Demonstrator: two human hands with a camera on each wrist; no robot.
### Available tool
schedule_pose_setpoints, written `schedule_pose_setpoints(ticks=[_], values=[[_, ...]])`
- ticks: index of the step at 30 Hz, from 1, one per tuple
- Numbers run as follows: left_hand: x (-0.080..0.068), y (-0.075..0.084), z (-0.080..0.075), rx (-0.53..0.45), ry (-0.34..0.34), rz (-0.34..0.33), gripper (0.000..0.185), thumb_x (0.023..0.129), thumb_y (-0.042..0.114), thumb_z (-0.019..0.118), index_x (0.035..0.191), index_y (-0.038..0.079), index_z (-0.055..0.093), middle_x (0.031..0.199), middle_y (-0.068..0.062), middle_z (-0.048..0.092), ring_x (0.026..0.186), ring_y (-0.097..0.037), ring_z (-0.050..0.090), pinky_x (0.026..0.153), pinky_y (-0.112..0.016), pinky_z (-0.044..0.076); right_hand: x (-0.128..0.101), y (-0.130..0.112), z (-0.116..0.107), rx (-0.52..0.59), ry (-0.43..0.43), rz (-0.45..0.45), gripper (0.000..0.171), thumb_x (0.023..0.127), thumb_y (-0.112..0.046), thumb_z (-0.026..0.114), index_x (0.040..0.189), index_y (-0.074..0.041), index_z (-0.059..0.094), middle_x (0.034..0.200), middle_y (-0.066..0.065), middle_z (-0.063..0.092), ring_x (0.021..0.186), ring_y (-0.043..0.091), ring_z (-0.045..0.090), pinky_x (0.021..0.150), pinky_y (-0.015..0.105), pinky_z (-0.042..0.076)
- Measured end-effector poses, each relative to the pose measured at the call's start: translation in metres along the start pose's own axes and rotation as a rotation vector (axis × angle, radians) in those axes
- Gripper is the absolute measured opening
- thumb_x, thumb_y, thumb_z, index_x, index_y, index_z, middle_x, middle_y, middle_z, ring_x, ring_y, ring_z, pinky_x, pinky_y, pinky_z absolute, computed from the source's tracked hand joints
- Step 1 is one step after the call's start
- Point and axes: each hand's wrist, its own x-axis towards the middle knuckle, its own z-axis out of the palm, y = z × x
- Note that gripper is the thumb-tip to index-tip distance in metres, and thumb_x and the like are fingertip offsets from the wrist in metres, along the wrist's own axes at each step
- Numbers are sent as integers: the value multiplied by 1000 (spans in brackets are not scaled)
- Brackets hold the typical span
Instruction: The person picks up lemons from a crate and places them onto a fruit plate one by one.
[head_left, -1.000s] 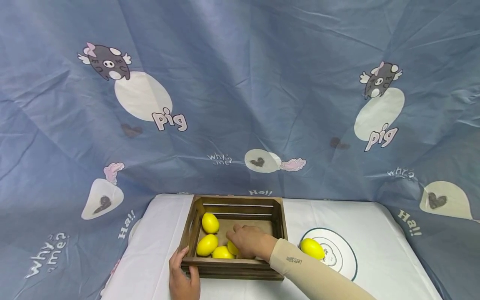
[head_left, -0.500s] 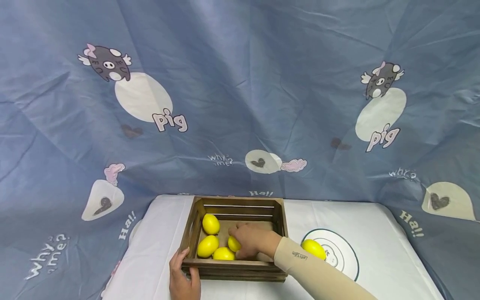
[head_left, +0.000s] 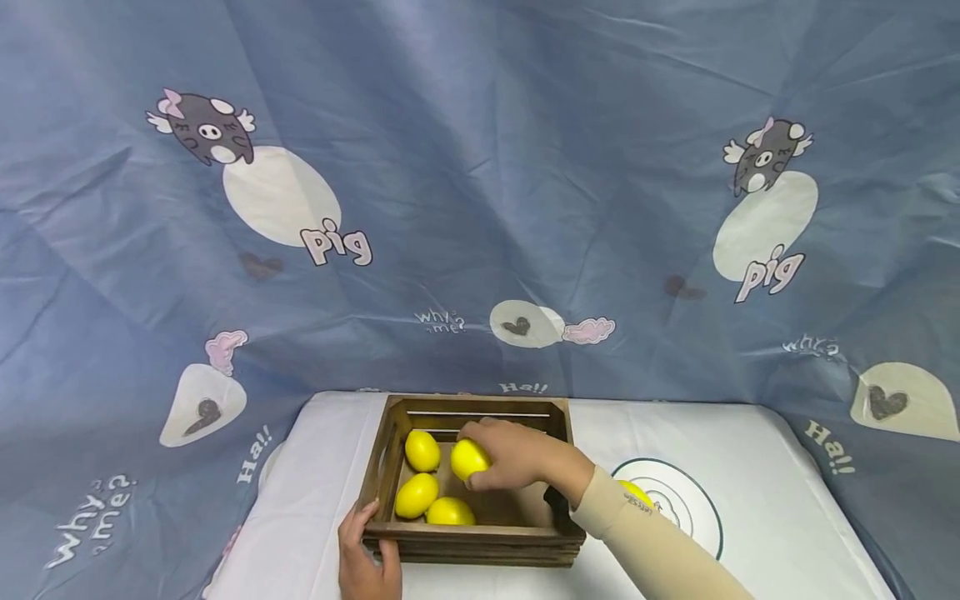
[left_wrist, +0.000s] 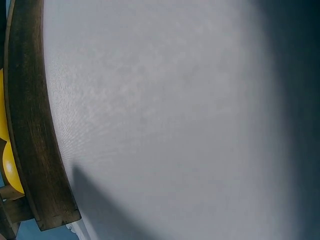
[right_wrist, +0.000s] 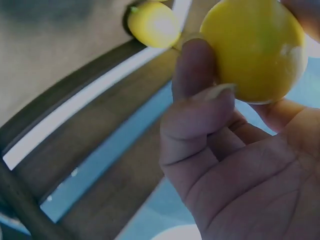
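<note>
One lemon point(head_left: 469, 458) is being pinched by the right hand point(head_left: 517, 457) above the wooden crate point(head_left: 471, 537), near the worktop's front edge. Left hand point(head_left: 365, 560) is gripping the crate's front-left corner; it should be lifting clear of the rim, fingers snug, crate steadied.

yellow lemons point(head_left: 417, 493) in a dark brown wooden crate point(head_left: 472, 540), white tablecloth point(head_left: 750, 467), blue pig-print backdrop point(head_left: 480, 167).

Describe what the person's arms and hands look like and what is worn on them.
The right hand is bare, with no glove or ring in view; the right arm wears a snug beige sleeve ending at the wrist, with small dark lettering printed near the cuff. The left hand is also bare, its fingernails short and unpainted; its forearm is out of frame.
</note>
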Motion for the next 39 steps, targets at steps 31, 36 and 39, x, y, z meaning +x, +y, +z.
schedule_pose_setpoints(ticks=[31,36,39], values=[[0,-1,1,-2,13,7,61,73,-16,57,133,-4,55,125,-24,60,136,3,41,110,-12,32,-105,3,-66,-41,192,21,58,84,-22,76,140,-16,59,116,-7,56,87,12,56,74,31,51],[0,-2,1,-23,24,31,59,73,-14,56,132,-6,55,125,-25,60,136,1,43,110,-14,33,-134,18,-72,-15,309,29,59,88,-22,77,142,-15,58,109,-7,56,87,10,55,77,32,51],[1,-2,1,-17,19,25,59,74,-14,56,132,-6,55,125,-25,60,137,1,42,111,-14,32,-148,27,-74,-10,382,35,61,89,-22,78,145,-11,57,115,-5,59,91,10,56,79,33,52]])
